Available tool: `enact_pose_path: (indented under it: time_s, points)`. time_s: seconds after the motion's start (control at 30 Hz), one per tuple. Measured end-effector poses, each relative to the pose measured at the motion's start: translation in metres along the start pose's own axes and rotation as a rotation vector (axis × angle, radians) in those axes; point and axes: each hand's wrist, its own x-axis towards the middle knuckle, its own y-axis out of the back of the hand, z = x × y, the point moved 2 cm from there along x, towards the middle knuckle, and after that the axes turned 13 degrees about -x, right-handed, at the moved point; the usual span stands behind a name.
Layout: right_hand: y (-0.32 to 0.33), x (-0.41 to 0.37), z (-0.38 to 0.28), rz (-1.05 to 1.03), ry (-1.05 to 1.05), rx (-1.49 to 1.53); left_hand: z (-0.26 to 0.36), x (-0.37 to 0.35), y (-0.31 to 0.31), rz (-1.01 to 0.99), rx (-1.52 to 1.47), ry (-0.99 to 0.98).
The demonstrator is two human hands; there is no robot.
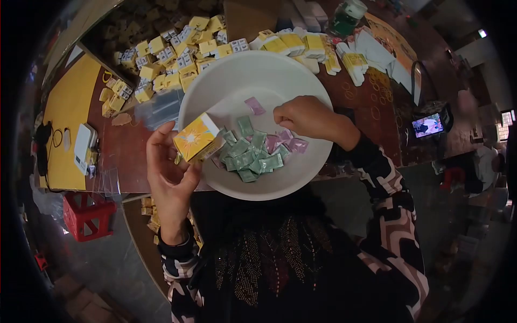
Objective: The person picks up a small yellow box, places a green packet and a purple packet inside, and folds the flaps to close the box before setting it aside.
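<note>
Left hand [169,172] clasps yellow box [196,138]; right hand [304,116] curls over sachets [253,157].

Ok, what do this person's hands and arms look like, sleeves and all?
The left hand and right hand are bare, with no gloves, and no rings or watch show. Long black sleeves with a curving pink and cream pattern cover both arms, the left sleeve and right sleeve, ending in dark cuffs.

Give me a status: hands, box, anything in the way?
Left hand grips box at bowl rim. Right hand on sachets in bowl. Pile behind bowl, clear of both.
</note>
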Motion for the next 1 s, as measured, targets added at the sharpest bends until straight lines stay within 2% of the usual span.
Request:
enact_pose_path:
  time_s: [0.03,0.07,0.13,0.17,0.23,0.27,0.33,0.47,0.53,0.57,0.63,0.67,0.73,0.87,0.93,1.0]
  points:
    - [-0.007,0.002,0.001,-0.126,0.047,-0.077,-0.003,0.0,0.001,0.011,-0.024,0.031]
    - [-0.011,0.002,0.002,-0.133,0.048,-0.078,-0.004,0.0,0.002,0.016,-0.028,0.035]
    - [-0.017,0.004,0.0,-0.091,0.178,-0.008,-0.009,-0.001,0.007,-0.036,-0.099,0.193]
    - [-0.022,0.005,-0.003,-0.09,0.181,-0.009,-0.012,-0.002,0.009,-0.034,-0.098,0.191]
    - [-0.028,0.006,-0.012,0.018,0.27,-0.126,-0.021,-0.003,0.011,-0.027,-0.348,0.303]
    - [-0.032,0.009,-0.014,0.02,0.274,-0.132,-0.026,-0.005,0.011,-0.026,-0.349,0.296]
    - [-0.04,0.013,-0.018,-0.133,0.306,-0.236,-0.033,-0.009,0.006,-0.021,-0.354,0.366]
    - [-0.031,0.01,-0.01,-0.174,0.321,-0.228,-0.032,-0.01,-0.012,-0.105,-0.288,0.24]
    - [-0.001,0.006,-0.008,0.045,0.146,-0.151,-0.032,-0.011,-0.011,-0.112,-0.237,0.195]
    - [0.012,0.004,-0.015,0.046,0.166,-0.155,-0.035,-0.012,-0.011,-0.097,-0.225,0.205]
    - [0.047,-0.012,-0.029,0.411,-0.026,0.492,-0.04,-0.013,-0.013,-0.059,-0.193,0.182]
    - [0.053,-0.017,-0.04,0.411,-0.023,0.491,-0.043,-0.013,-0.016,-0.057,-0.192,0.18]
    - [0.062,-0.025,-0.066,0.752,0.045,0.693,-0.046,-0.015,-0.021,-0.049,-0.088,0.151]
    - [0.067,-0.021,-0.101,0.802,0.078,0.562,-0.047,-0.021,-0.033,-0.012,0.007,0.065]
    - [0.068,-0.017,-0.108,0.792,0.114,0.338,-0.044,-0.022,-0.032,0.015,0.005,-0.059]
    - [0.068,-0.016,-0.109,0.737,0.16,0.282,-0.042,-0.023,-0.032,0.016,0.082,-0.106]
